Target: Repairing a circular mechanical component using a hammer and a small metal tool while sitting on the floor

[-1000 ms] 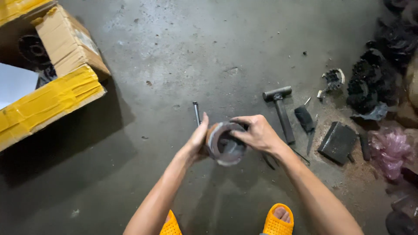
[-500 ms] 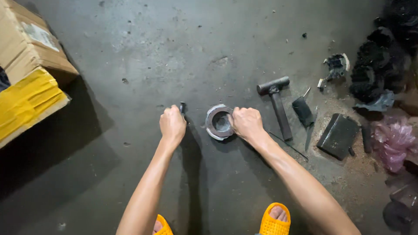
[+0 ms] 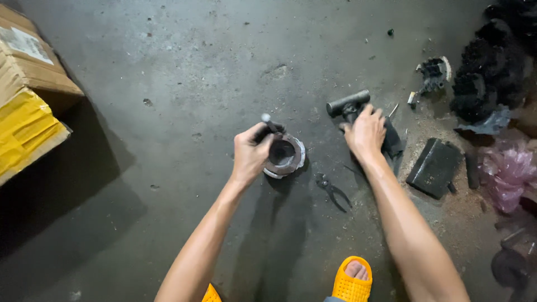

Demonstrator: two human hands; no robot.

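Grey concrete floor (image 3: 168,67) fills the frame; at centre, the left hand (image 3: 251,152) grips a metal punch (image 3: 268,122) over a round metal ring (image 3: 285,155), while the right hand (image 3: 366,133) closes on a hammer (image 3: 348,103) at centre right, pliers (image 3: 331,191) lying below

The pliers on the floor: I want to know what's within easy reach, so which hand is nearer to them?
Right, narrowly. The right hand rests on the hammer, up and right of the pliers. The left hand holds a rod at the metal ring, farther left.
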